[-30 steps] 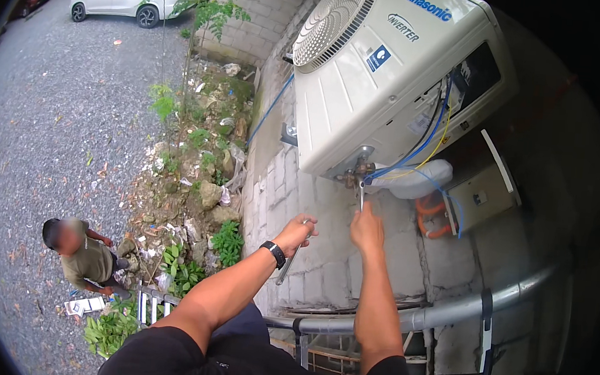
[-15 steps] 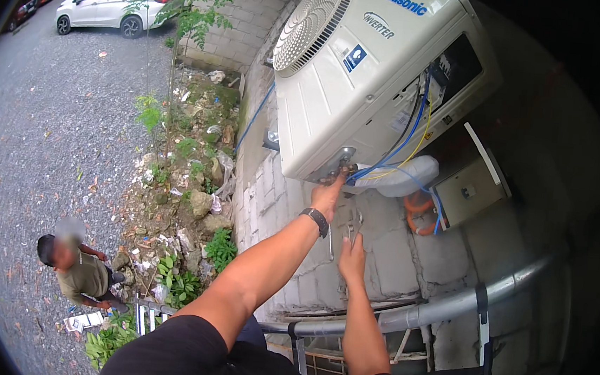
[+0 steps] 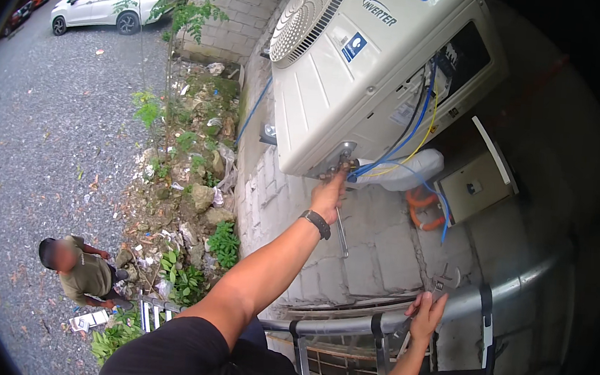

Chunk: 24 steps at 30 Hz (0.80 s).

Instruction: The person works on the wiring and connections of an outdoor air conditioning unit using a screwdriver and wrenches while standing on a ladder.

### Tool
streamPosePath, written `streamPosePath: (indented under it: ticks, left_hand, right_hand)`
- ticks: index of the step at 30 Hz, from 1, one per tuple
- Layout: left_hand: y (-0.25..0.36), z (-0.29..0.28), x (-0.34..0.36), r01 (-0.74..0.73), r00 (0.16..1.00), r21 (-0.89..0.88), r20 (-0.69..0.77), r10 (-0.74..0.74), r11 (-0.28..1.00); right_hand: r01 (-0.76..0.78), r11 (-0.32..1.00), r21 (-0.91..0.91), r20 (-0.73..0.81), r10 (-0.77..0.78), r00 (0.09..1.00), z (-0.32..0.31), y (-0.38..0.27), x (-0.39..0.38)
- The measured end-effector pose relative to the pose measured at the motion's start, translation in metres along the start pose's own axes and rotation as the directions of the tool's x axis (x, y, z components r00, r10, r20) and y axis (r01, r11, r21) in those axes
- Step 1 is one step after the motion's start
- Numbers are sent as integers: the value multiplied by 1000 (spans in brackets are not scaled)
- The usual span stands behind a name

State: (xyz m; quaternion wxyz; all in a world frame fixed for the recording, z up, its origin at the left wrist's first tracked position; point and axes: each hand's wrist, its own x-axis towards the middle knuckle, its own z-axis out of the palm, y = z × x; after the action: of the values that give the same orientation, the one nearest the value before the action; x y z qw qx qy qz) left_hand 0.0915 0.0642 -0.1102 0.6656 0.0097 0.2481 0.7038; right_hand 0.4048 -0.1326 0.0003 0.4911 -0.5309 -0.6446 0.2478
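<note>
My left hand (image 3: 327,198), a dark watch on its wrist, reaches up to the lower corner of a white outdoor air-conditioner unit (image 3: 324,105). Its fingers are closed at the brass-coloured valve fitting (image 3: 345,164); their exact grip is partly hidden. Just below that hand, a slim metal tool handle (image 3: 343,233) slants downward, its upper end out of sight. Lower and to the right, my right hand (image 3: 428,316) grips an adjustable wrench (image 3: 440,286) with its jaws upward, in front of the metal rail.
Blue, black and yellow wires (image 3: 411,136) hang from the unit beside a white-wrapped pipe (image 3: 414,170). An opened breaker box (image 3: 475,188) and orange conduit (image 3: 416,211) are at right. A round metal rail (image 3: 352,325) crosses below. A person (image 3: 85,273) stands on the gravel at lower left.
My right hand has moved right and down with the adjustable wrench, away from the fitting. The left hand stays at the valve fitting; the tool handle below it has swung slightly right.
</note>
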Motion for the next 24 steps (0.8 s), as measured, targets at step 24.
streamPosePath:
  ticks: [24]
  left_hand:
    - [-13,3,-23,-226,974,286,83,211,931]
  right_hand:
    - [314,809,-497,-23,-373,927,-1,3,2]
